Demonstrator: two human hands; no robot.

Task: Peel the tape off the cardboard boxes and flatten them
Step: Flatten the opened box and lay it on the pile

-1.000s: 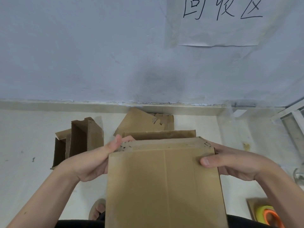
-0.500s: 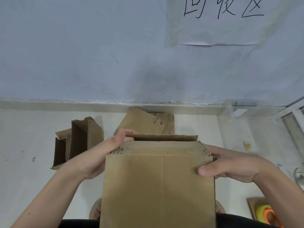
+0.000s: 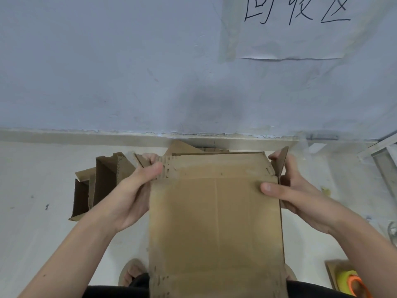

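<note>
So the cardboard box [image 3: 214,222] is held up in front of the body between both hands, far flaps pointing toward the wall [image 3: 129,72]. The left hand [image 3: 133,194] has its thumb on top and fingers curled over the torn far-left corner, pinching that flap edge. The right hand [image 3: 300,196] grips the right side, thumb pressed flat on the top panel and fingers wrapped behind a side flap [image 3: 280,162] that sticks up just past its fingertips. Looks to me like the grip is set up this way so the two hands can squeeze or pull the walls and collapse the thing flat, with the thumbs steadying the top face. I can't spot any tape on it from here. Beyond the left hand there's another opened box [image 3: 101,181] on the floor [image 3: 32,211], and past the fingertips a flattened piece [image 3: 182,148] lies by the wall. Down below the right wrist sits a yellow tape roll [image 3: 345,280]
</note>
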